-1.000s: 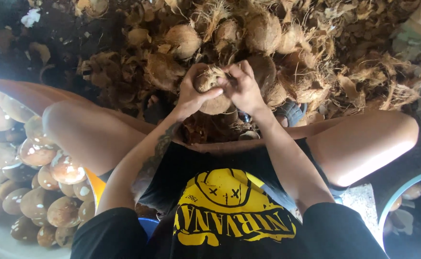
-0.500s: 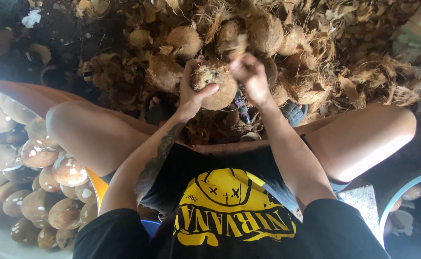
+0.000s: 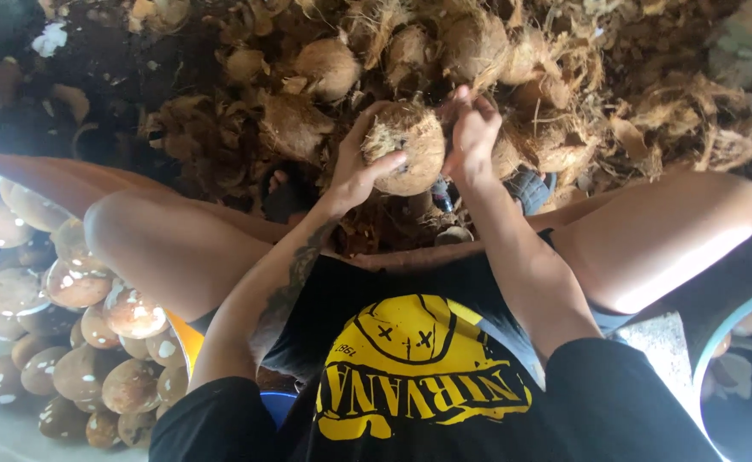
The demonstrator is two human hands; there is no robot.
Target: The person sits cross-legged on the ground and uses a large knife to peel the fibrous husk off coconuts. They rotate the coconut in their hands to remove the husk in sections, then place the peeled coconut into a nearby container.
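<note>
A round brown coconut [image 3: 410, 147] with frayed fibre on it sits in my left hand [image 3: 354, 167], whose thumb and fingers wrap its left side. My right hand [image 3: 472, 137] presses against the coconut's right side, fingers curled at its top edge on the fibre. Both hands are held out in front of me, above a heap of torn husk [image 3: 564, 111] and between my bare knees.
Husk pieces and several unpeeled coconuts [image 3: 329, 64] cover the ground ahead. A pile of peeled, wet brown coconuts [image 3: 76, 342] lies at my left. A blue-rimmed tub [image 3: 718, 342] curves in at the lower right. Dark soil is at the top left.
The coconut has been turned in my hands, showing more fibre. My right hand lifted away briefly, then came back against its right side. Both hands sit slightly higher.
</note>
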